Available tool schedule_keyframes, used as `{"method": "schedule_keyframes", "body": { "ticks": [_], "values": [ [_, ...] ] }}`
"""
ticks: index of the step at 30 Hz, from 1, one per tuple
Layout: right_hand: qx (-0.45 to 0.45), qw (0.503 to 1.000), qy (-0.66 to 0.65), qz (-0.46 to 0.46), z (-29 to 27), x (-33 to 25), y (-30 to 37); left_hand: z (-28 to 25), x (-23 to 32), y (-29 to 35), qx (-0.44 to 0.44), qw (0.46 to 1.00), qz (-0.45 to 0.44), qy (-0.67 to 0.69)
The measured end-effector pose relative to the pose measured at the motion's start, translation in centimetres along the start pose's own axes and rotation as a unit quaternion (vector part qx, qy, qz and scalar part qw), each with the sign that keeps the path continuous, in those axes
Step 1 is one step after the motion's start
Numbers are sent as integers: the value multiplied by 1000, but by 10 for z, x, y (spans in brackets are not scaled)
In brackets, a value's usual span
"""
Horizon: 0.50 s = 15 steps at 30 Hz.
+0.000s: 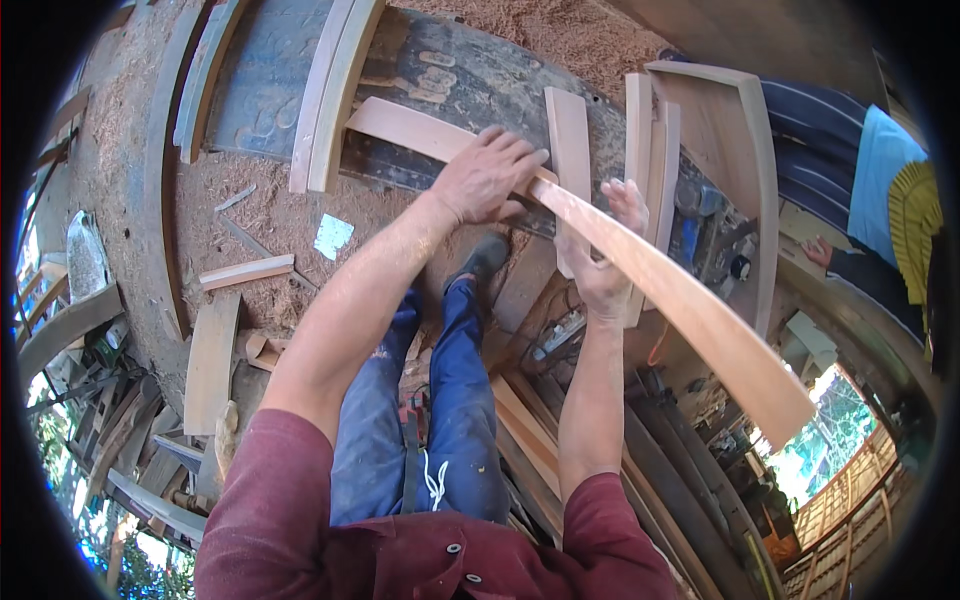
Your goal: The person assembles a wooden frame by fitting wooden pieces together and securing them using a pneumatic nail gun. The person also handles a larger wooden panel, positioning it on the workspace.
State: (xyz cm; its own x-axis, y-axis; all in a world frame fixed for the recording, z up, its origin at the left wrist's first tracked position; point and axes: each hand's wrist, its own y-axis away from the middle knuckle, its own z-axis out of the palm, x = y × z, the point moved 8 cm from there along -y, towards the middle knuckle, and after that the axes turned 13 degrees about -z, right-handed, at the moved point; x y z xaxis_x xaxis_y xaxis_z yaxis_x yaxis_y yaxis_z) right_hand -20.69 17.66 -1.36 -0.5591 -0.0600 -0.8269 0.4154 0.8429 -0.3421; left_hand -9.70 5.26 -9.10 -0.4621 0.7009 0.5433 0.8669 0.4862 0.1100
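A long, curved, pale wooden board [690,293] runs from under my left hand out to the lower right, held up off the bench. My left hand [487,175] is closed over its near-left part, palm down. Further right, my right hand [603,285] cups the board from beneath, its fingers showing beyond the far edge and the palm on the near side. Another pale flat length [410,130] shows left of my left hand; the hand covers where they meet, so I cannot tell if it is the same piece.
A dark, worn bench top [450,75] carries several curved wooden pieces [335,100]. Shavings and offcuts [246,272] litter the ground at left. Stacked timber [660,480] lies right of my legs. At far right is another person in dark striped clothing [815,140], near a curved wooden frame [757,150].
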Motion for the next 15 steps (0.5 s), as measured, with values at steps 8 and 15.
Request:
{"method": "schedule_keyframes", "body": {
  "ticks": [8,15],
  "values": [
    [-136,891,412,136,-4,42,99,-69,10,16,36,999,-9,2],
    [-89,949,154,260,-31,80,115,-183,59,41,159,966,-50,198]
  ]
}}
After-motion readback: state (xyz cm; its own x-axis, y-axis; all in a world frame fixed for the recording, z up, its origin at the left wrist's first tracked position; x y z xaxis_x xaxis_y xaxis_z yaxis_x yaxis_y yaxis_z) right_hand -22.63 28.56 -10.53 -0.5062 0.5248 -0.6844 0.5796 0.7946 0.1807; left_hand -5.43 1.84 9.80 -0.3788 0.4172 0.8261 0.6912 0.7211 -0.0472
